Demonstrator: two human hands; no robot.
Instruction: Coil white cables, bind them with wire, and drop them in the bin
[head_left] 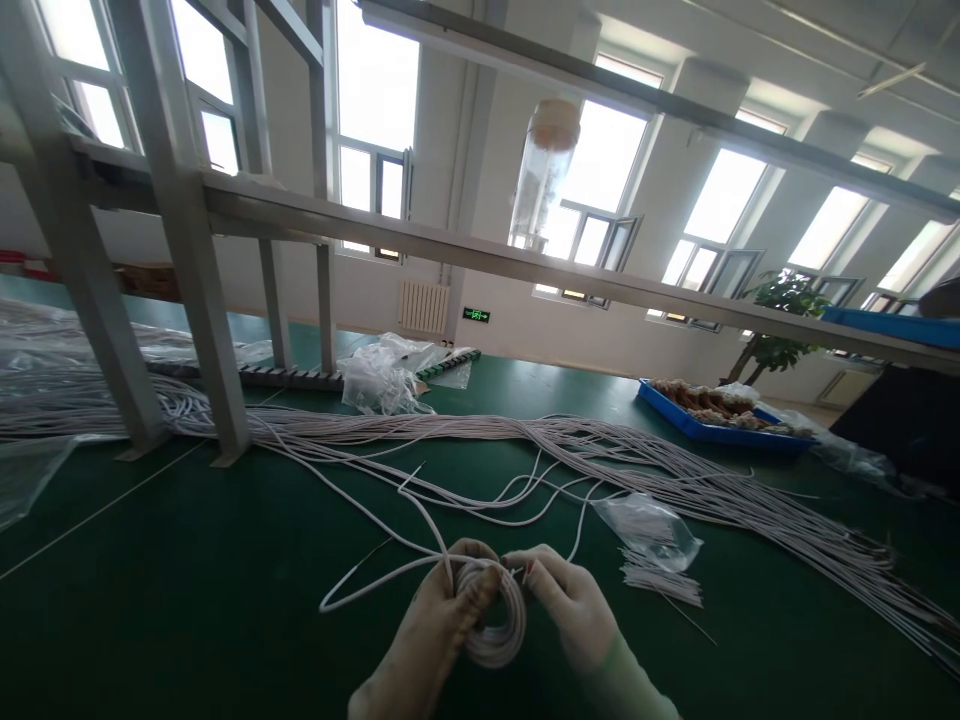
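Fingers (480, 590) of both hands wrap round a small coil of white cord (499, 625).

Low and close, the left hand (435, 625) curls shut on the coil's left side, thumb across it; the right hand (574, 605) pinches its right edge, fingertips together; the coil sits just above the green table (187, 590); a loose end trails off to the left; near it lies a clear bag (649, 530); behind spreads a long bundle of white cords (675, 470); farther back sits a blue tray (712, 425).
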